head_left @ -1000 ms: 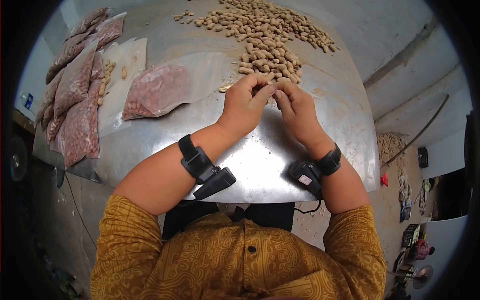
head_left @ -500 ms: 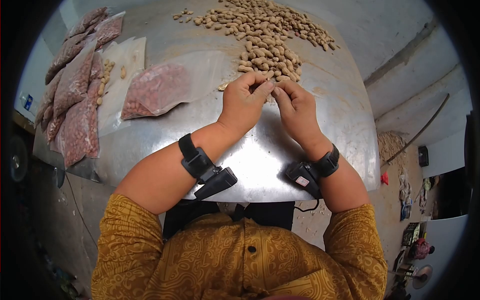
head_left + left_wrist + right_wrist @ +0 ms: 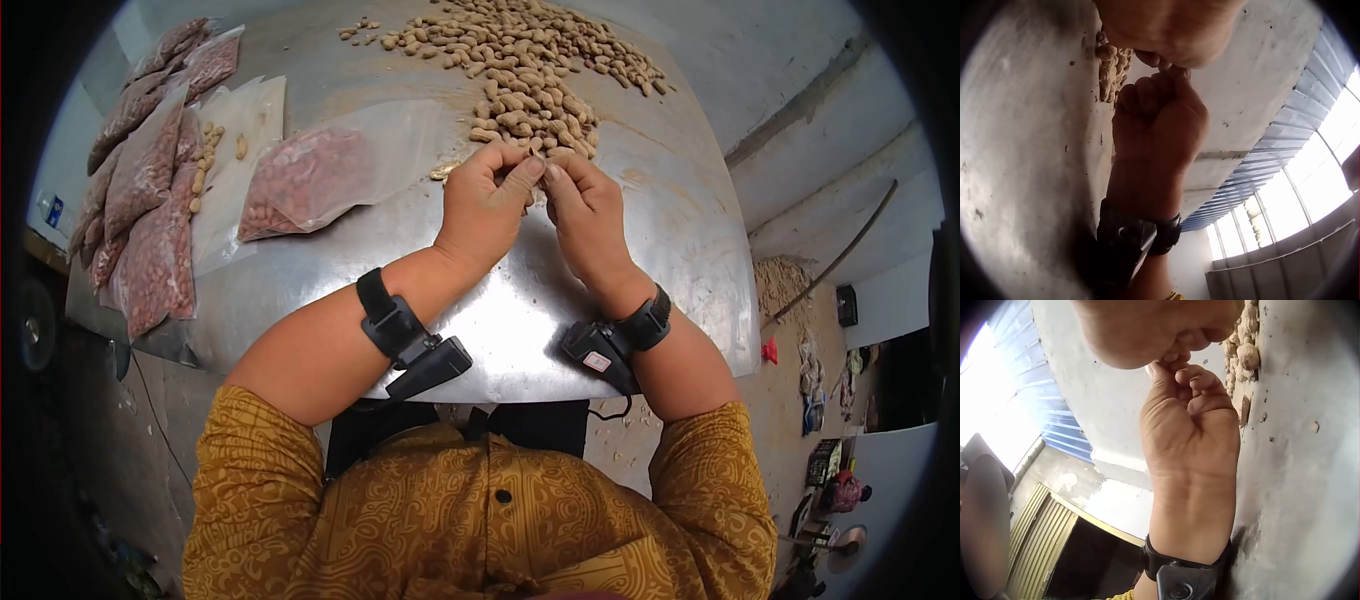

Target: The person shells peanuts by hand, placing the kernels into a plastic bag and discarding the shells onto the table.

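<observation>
Over the metal table, at the near tip of a heap of unshelled peanuts (image 3: 530, 105), both hands meet fingertip to fingertip. The left hand (image 3: 488, 205) pinches a small peanut (image 3: 537, 156) between thumb and curled fingers. It is mostly hidden by the fingertips, with a pale bit showing. From the other side the right hand (image 3: 588, 220) pinches at the same peanut, its thumb right against the left thumb. In the right wrist view the right hand's other fingers (image 3: 1205, 381) are curled toward the palm. Broken shell pieces (image 3: 444, 172) lie just left of the left hand.
A clear bag of reddish shelled peanuts (image 3: 305, 185) lies left of the hands. Further left are several stacked filled bags (image 3: 150, 185) and flat bags (image 3: 250, 120) with a few unshelled peanuts (image 3: 205, 160) on them. The table's front edge (image 3: 500, 400) is close to the body.
Both hands stay together at the heap; the fingertips shift slightly, and the right hand tilts and moves a little left. The pale bit between the fingertips shows more clearly now.
</observation>
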